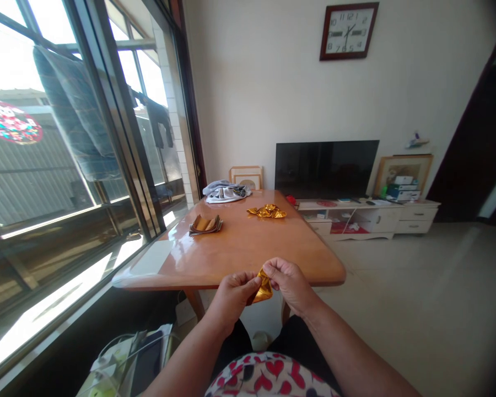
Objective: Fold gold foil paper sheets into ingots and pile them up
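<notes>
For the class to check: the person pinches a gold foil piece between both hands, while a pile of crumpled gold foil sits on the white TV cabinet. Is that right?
Not quite: the head view shows the pile of crumpled gold foil on the wooden table, not on the white TV cabinet. The gold foil piece is pinched between the left hand and right hand, as stated.

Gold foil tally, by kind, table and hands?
Gold foil piece pinched between left hand and right hand: 1
Crumpled gold foil heap on wooden table: 1
Folded gold foil stack on wooden table: 1
Total: 3
</notes>
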